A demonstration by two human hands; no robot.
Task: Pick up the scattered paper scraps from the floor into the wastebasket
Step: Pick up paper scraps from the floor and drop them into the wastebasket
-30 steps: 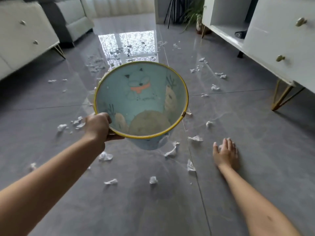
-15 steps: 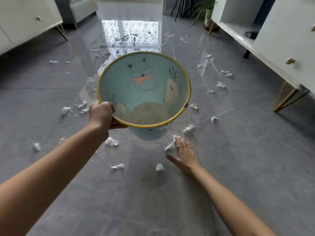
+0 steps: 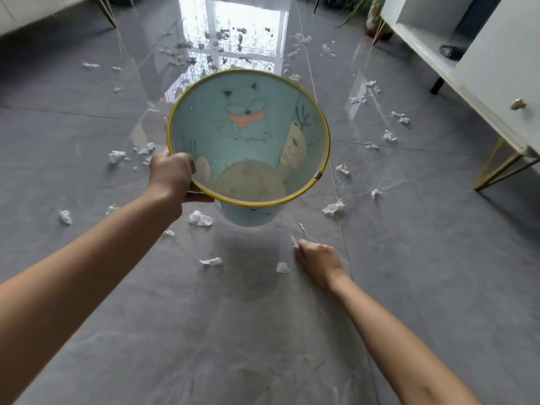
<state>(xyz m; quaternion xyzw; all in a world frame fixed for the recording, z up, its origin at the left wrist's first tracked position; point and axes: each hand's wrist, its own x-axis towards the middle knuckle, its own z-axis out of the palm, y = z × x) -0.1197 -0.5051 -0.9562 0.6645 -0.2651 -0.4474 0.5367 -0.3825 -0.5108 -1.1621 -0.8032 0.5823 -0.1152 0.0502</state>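
- Head view: hanging above the glossy grey tiled floor (image 3: 409, 258), mid-scene, a pale blue translucent plastic wastebasket with a yellow rim (image 3: 248, 135), mouth tipped toward the camera. Printed cartoon animals on the wall; no scraps discernible inside.
- Left grip (image 3: 172, 176) clenched on the near-left rim.
- Right grip (image 3: 317, 258) down at the floor, just near-right of the basket, fingers curled and seemingly pinching a thin white paper scrap (image 3: 294, 241); pinch partly hidden.
- Just left of that grip, a small crumpled white wad (image 3: 283, 268); further left, a flat torn strip (image 3: 210, 261); many more scattered far across the tiles.
- Probably near weightless, soft, crushable: best pinched with fingertips at a raised crease or torn edge.
- Flat pieces likely to cling to slick tile; lift an edge first.
- Basket probably light and thin-walled; stiff rim the surest hold.
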